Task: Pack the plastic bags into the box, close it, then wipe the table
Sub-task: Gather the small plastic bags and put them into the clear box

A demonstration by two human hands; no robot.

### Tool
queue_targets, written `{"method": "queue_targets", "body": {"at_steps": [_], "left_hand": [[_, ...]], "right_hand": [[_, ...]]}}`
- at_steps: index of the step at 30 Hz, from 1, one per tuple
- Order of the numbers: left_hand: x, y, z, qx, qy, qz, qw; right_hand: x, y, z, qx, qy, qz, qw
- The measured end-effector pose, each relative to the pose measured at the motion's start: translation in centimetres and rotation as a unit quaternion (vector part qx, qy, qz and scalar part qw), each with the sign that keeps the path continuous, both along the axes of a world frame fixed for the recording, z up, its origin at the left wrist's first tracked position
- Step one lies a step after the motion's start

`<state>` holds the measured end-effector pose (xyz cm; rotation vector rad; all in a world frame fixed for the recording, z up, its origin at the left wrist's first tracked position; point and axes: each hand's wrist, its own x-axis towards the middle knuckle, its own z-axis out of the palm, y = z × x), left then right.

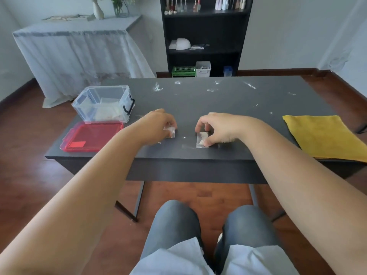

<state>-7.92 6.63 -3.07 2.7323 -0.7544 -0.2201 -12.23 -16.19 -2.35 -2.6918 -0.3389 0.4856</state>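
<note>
Near the tabletop's front edge, our left hand [158,124] curls over a small clear plastic bag [171,133], mostly hiding it, while our right hand [218,128] pinches another small clear bag [201,142].

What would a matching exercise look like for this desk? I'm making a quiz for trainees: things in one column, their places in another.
Things:
1. clear box
2. red lid
3. yellow cloth
4. small bag

Places:
A. right end of the table
B. under the right hand
C. near left corner
D. just behind the lid, left side

Pairs: 1-D, 2-C, 3-A, 4-B
</note>
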Motion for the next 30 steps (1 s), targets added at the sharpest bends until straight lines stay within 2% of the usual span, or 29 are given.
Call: {"method": "queue_targets", "body": {"at_steps": [5,8,14,18,23,27,30], "left_hand": [[-0.7,-0.3,1.0,-0.036,-0.029,0.005,0.999],[-1.2,-0.8,1.4,-0.107,-0.025,0.025,0.994],[-2.2,-4.4,1.4,-0.154,-0.052,0.005,0.987],[-2.1,-6.9,1.5,-0.176,-0.033,-0.012,0.984],[-1.1,-10.4,1.5,-0.202,0.010,-0.026,0.979],[0.1,-13.6,1.5,-0.168,0.054,-0.078,0.981],[1.1,-16.0,1.4,-0.123,0.081,-0.118,0.982]], "right_hand": [[0.0,0.2,0.0,-0.001,0.016,-0.007,1.000],[-0.3,0.1,-0.1,0.017,0.007,-0.045,0.999],[-1.8,-1.6,-0.6,0.141,-0.076,-0.106,0.981],[-2.4,-5.3,-1.0,0.196,-0.156,-0.224,0.942],[-2.4,-8.5,-2.0,0.262,-0.219,-0.384,0.858],[-3.0,-9.9,-2.7,0.303,-0.228,-0.435,0.817],[-3.9,-10.7,-3.2,0.305,-0.222,-0.444,0.813]]}}
